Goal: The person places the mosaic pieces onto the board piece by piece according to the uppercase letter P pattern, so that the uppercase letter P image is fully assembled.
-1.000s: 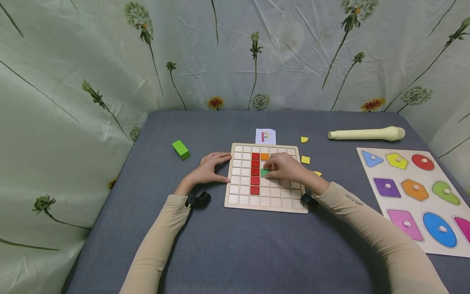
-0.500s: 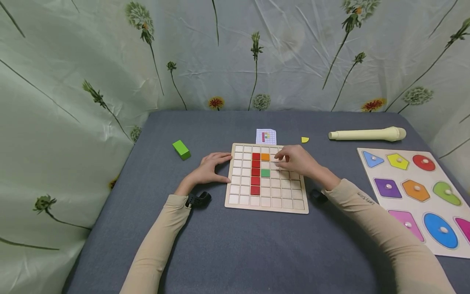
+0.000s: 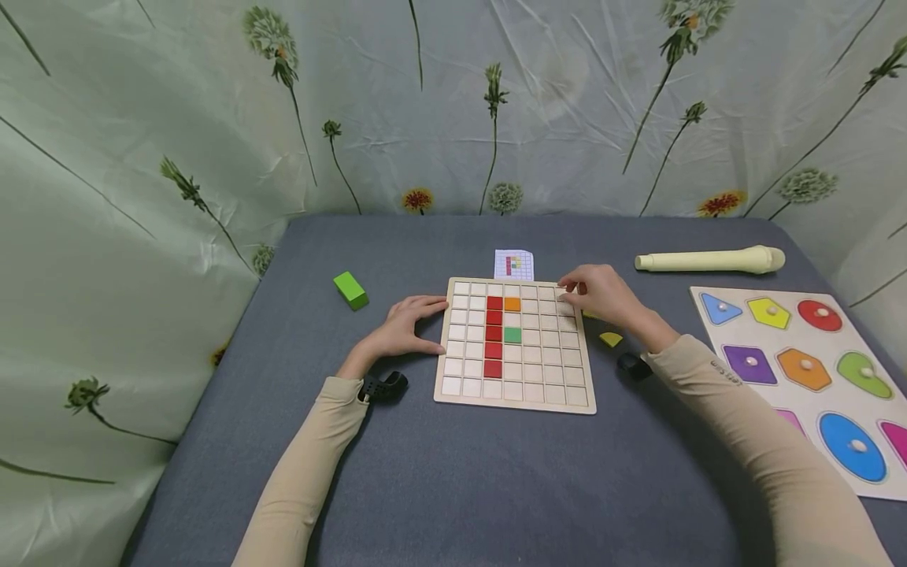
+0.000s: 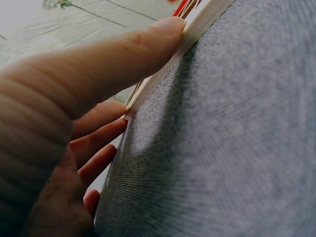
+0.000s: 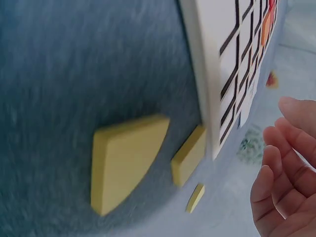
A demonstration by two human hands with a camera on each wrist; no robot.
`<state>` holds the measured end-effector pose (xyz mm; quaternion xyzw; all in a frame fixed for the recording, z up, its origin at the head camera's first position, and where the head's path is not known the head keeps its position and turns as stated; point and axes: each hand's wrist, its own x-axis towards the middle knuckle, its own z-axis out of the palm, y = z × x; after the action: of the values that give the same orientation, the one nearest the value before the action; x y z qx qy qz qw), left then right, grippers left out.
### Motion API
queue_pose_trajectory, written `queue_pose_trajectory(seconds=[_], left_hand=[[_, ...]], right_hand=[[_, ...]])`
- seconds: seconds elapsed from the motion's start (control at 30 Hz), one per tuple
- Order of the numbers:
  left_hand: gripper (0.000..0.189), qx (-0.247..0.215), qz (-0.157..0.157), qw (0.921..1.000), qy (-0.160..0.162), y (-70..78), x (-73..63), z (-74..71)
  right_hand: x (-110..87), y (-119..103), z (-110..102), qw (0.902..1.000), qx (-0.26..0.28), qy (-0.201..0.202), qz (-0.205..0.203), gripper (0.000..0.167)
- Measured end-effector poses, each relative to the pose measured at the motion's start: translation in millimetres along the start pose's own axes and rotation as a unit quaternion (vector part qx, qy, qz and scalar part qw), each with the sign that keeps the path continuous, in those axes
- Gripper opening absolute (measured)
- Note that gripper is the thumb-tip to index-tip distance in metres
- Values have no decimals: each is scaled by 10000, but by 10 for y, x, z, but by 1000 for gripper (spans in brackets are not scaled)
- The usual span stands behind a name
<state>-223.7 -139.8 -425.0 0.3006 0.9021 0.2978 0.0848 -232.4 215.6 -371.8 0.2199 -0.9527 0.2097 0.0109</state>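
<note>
A wooden grid board point(image 3: 516, 398) lies mid-table with white squares, a red column point(image 3: 493, 333), an orange square point(image 3: 512, 304) and a green square point(image 3: 512, 335). My left hand point(image 3: 400, 327) rests against its left edge, thumb and fingertips point(image 4: 168, 25) touching the side. Over the board's upper right corner hovers my right hand point(image 3: 602, 295), fingers loosely bent, nothing seen between them in the right wrist view. Near it lie a yellow quarter-round piece point(image 5: 126, 160), a yellow square piece point(image 5: 189, 155) and a small yellow piece point(image 5: 195, 198); the head view partly hides these.
A printed pattern card point(image 3: 513, 264) lies behind the board. To the left is a green block point(image 3: 350, 290). A pale microphone-shaped object point(image 3: 708, 260) and a knobbed shape puzzle point(image 3: 765, 386) lie on the right. A flowered curtain point(image 3: 453, 118) surrounds the table.
My right hand has left the green square and moved right and away from me to the board's upper right corner. The green square stays on the grid. My left hand has not moved.
</note>
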Motion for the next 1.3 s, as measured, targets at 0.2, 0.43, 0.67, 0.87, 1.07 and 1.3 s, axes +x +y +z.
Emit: queue_pose_trajectory(seconds=[0.2,0.43,0.67,0.87,1.07,1.3], left_hand=[[81,-3,-17,10000,-15,13,-3,2],[80,-2,4,10000,4,15,5,-7],[80,-31,-36,10000,-23,15,-1,-14],[81,3,-8,10000,-10,19,-3,-16],[80,-32,-32,10000,-18,26,-3,-17],[80,-28,-40,10000,1,21,-6,-14]], right_hand=[[12,172,-34,9998,0,155,110,25],[50,351,-86,9978,-83,30,660,32],[101,477,-109,9946,-76,-177,1019,42],[172,581,-139,9932,-118,-565,1010,52],[209,615,-118,9943,-254,-833,618,51],[195,582,-88,9963,-137,-780,331,36]])
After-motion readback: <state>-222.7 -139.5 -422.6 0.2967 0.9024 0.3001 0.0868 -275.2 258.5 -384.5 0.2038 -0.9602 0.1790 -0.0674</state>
